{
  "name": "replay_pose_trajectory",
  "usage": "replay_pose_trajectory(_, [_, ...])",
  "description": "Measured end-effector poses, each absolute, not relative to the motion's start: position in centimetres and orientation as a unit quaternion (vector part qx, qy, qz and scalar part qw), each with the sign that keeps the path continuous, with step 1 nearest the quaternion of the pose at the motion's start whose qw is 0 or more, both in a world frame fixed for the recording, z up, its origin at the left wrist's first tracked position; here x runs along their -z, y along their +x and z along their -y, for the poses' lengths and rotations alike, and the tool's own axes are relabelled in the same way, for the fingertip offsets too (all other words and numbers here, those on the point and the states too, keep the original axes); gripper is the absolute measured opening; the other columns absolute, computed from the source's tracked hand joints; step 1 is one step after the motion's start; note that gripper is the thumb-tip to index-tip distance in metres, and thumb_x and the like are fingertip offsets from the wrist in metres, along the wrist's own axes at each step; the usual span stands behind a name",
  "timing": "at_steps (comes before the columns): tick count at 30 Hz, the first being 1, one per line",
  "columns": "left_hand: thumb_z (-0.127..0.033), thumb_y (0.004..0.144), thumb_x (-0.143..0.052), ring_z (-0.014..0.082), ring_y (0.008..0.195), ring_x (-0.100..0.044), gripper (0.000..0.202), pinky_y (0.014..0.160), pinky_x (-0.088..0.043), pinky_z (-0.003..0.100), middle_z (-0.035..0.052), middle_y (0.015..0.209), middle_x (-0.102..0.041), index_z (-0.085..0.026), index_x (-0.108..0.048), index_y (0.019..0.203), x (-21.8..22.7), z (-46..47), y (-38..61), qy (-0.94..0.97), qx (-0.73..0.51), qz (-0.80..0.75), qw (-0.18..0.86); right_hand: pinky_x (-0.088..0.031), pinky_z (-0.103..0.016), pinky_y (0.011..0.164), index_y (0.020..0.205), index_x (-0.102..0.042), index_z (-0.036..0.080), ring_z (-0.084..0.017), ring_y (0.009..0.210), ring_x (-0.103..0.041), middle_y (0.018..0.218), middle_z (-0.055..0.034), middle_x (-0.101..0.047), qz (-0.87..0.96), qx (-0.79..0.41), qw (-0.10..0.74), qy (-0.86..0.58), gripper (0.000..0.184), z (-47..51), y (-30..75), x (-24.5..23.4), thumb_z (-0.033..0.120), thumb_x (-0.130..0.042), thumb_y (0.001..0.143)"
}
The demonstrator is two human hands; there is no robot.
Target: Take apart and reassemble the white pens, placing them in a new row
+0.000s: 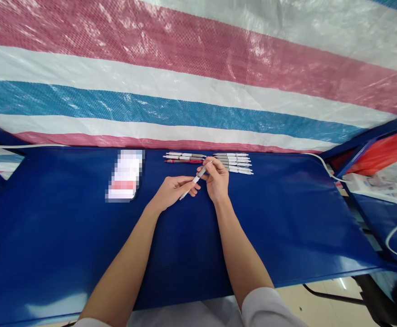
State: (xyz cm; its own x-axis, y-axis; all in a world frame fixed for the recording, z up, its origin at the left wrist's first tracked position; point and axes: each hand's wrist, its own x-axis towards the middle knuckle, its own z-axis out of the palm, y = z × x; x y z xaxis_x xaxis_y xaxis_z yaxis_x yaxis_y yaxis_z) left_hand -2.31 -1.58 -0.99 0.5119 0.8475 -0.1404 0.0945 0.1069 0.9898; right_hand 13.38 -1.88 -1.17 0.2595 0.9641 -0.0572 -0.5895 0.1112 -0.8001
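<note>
A white pen with a grey grip (201,171) is held between my two hands, slanting up to the right above the table. My left hand (173,190) pinches its white barrel near the lower end. At the grey upper end, the fingers of my right hand (218,180) are closed on it. Beyond my hands lie a red pen (183,161) and a few white-and-grey pens (184,156). Just behind my right hand is a row of several white pens (235,160), partly hidden by my fingers.
The blue table (82,254) spans the view. A phone (125,175), blurred out, lies left of my hands. A striped plastic sheet (198,77) hangs along the back edge. At right are a white power strip (375,188), a white cable (321,161) and a red bag (382,154).
</note>
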Motion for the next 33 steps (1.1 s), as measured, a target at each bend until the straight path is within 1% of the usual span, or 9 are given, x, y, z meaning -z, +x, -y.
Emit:
replay_pose_trajectory(5, [-0.043,0.084,-0.069,0.0187,0.069,-0.071,0.035,0.071,-0.059,0.032,0.0095,0.087,-0.076,-0.013,-0.075,0.1,0.3,1.6,-2.6,0.564,-0.28,-0.376,0.68,-0.06,-0.022,0.057,0.08,-0.071,0.022,-0.013,0.067,-0.07,0.077,0.0018,-0.072,0.256,-0.585,0.68,-0.36,0.025,2.1,13.6,1.3,0.038,-0.082,0.065])
replay_pose_trajectory(10, [-0.044,0.082,-0.071,0.0199,0.069,-0.071,0.035,0.071,-0.059,0.033,0.0103,0.085,-0.076,-0.013,-0.075,0.097,-0.1,1.5,-2.6,0.55,-0.267,-0.373,0.698,-0.059,-0.022,0.057,0.075,-0.067,0.022,-0.012,0.064,-0.069,0.071,0.0036,-0.069,0.258,-0.585,0.685,-0.35,0.026,2.0,13.6,1.3,0.038,-0.083,0.064])
replay_pose_trajectory(13, [-0.043,0.082,-0.071,0.0203,0.07,-0.072,0.034,0.073,-0.059,0.034,0.0098,0.084,-0.077,-0.013,-0.076,0.097,-0.1,1.5,-2.5,0.551,-0.268,-0.381,0.693,-0.058,-0.022,0.055,0.072,-0.06,0.022,-0.009,0.059,-0.065,0.069,0.0057,-0.065,0.259,-0.575,0.689,-0.356,0.028,1.9,13.5,1.4,0.036,-0.083,0.064])
replay_pose_trajectory(16, [-0.043,0.082,-0.071,0.0204,0.072,-0.072,0.034,0.075,-0.06,0.034,0.0094,0.086,-0.077,-0.014,-0.076,0.099,0.1,1.5,-2.4,0.551,-0.269,-0.384,0.691,-0.057,-0.022,0.052,0.069,-0.049,0.023,-0.008,0.055,-0.061,0.069,0.008,-0.061,0.255,-0.557,0.699,-0.369,0.036,1.8,13.3,1.4,0.035,-0.083,0.064])
replay_pose_trajectory(18, [-0.043,0.083,-0.071,0.0203,0.072,-0.072,0.034,0.075,-0.06,0.035,0.0092,0.087,-0.077,-0.014,-0.076,0.1,0.2,1.5,-2.4,0.552,-0.268,-0.384,0.69,-0.056,-0.021,0.051,0.069,-0.046,0.023,-0.008,0.055,-0.061,0.07,0.0089,-0.06,0.249,-0.551,0.704,-0.373,0.04,1.8,13.3,1.4,0.034,-0.083,0.063])
replay_pose_trajectory(20, [-0.043,0.083,-0.071,0.0202,0.072,-0.072,0.034,0.075,-0.06,0.035,0.0092,0.088,-0.077,-0.014,-0.076,0.1,0.2,1.6,-2.4,0.551,-0.267,-0.383,0.692,-0.056,-0.021,0.051,0.071,-0.047,0.023,-0.007,0.055,-0.061,0.069,0.0091,-0.06,0.247,-0.555,0.702,-0.371,0.038,1.8,13.2,1.4,0.034,-0.083,0.064])
replay_pose_trajectory(25, [-0.042,0.083,-0.071,0.0192,0.071,-0.072,0.033,0.074,-0.06,0.033,0.0096,0.087,-0.077,-0.014,-0.076,0.1,0.0,1.5,-2.8,0.536,-0.263,-0.369,0.712,-0.059,-0.021,0.056,0.078,-0.061,0.023,-0.008,0.06,-0.063,0.07,0.0062,-0.064,0.259,-0.588,0.684,-0.346,0.027,2.0,13.4,1.3,0.035,-0.081,0.066])
replay_pose_trajectory(28, [-0.043,0.082,-0.072,0.0192,0.07,-0.072,0.033,0.073,-0.06,0.032,0.0105,0.087,-0.077,-0.013,-0.077,0.096,0.2,1.5,-3.0,0.515,-0.251,-0.359,0.737,-0.059,-0.022,0.057,0.08,-0.065,0.023,-0.01,0.062,-0.066,0.071,0.0048,-0.066,0.261,-0.6,0.677,-0.337,0.028,2.1,13.6,1.4,0.038,-0.082,0.065])
replay_pose_trajectory(33, [-0.045,0.08,-0.074,0.0217,0.075,-0.073,0.038,0.073,-0.06,0.033,0.012,0.088,-0.077,-0.013,-0.075,0.1,0.6,1.3,-3.0,0.483,-0.258,-0.34,0.765,-0.062,-0.026,0.064,0.082,-0.069,0.024,-0.014,0.07,-0.071,0.076,0.0031,-0.071,0.249,-0.62,0.67,-0.324,0.029,2.1,14.0,1.5,0.036,-0.084,0.061])
